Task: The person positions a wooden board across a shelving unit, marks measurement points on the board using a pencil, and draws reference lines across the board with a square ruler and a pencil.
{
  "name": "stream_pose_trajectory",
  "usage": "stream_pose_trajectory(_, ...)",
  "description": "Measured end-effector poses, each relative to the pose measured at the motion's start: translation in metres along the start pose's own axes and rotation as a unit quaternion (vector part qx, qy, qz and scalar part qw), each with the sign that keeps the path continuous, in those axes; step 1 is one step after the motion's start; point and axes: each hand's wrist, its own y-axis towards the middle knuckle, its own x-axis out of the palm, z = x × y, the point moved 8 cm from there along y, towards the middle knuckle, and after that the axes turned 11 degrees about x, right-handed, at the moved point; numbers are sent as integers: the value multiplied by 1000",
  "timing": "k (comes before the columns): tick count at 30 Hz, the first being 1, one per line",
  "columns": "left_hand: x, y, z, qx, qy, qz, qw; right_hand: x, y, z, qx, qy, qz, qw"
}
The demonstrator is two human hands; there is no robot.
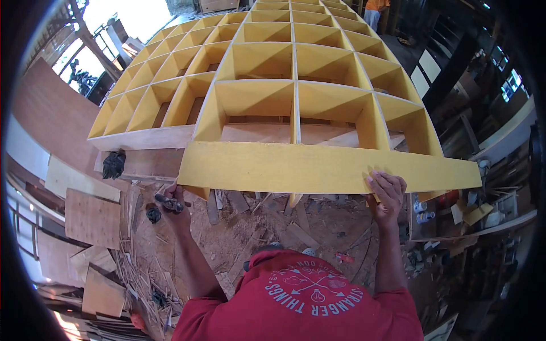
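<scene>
A long yellow board [284,167] lies across the near end of a large yellow wooden grid frame [296,79]. My right hand [387,190] rests on the board's front edge, fingers on its top face and the thumb at its lower edge. My left hand [175,207] is at the board's left end, its fingers closed around a dark tool [169,203], probably a hammer; its fingertips are near the board's corner. The tool's full shape is hard to make out.
Wood scraps and sawdust cover the floor [239,227]. Plywood sheets [94,219] lean at the left. A black plastic bag [114,163] sits by the frame. Cans [424,217] stand on a right-hand shelf. A person in orange [374,10] stands far back.
</scene>
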Motion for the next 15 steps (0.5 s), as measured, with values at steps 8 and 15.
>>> stream_pose_trajectory(8, 3, -11, -33, -108, -85, -13, 990, 5, 4, 2, -11, 11, 21, 1000)
stream_pose_trajectory(15, 7, -13, -23, -109, -75, 18, 991, 7, 5, 2, 9, 18, 13, 1000)
